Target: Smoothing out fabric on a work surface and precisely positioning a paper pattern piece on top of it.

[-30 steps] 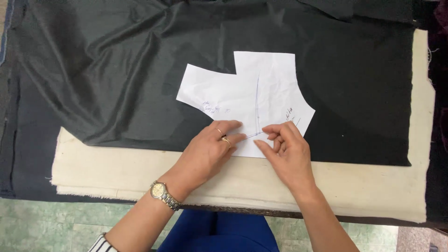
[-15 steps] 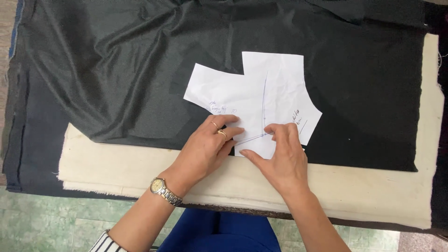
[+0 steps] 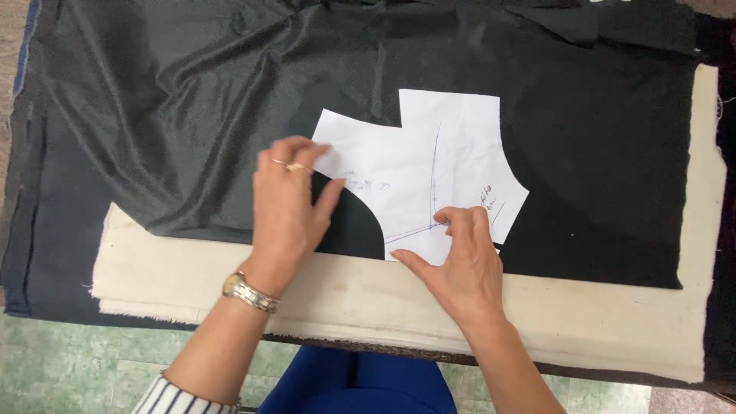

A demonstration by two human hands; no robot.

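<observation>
A white paper pattern piece (image 3: 429,165) with pen lines lies flat on a sheet of black fabric (image 3: 192,115). My left hand (image 3: 287,203), with a ring and a wristwatch, rests flat on the fabric, its fingertips touching the pattern's left corner. My right hand (image 3: 460,261) presses its fingertips on the pattern's lower edge, thumb spread out to the left. Neither hand grips anything.
The black fabric lies over a cream padded board (image 3: 606,326) on the table, whose front edge is close to me. Darker cloth (image 3: 31,230) hangs at the left side. Green floor tiles (image 3: 77,360) show below.
My left hand has slid left and up from beside my right hand to the pattern's left corner. My right hand stays on the lower edge.
</observation>
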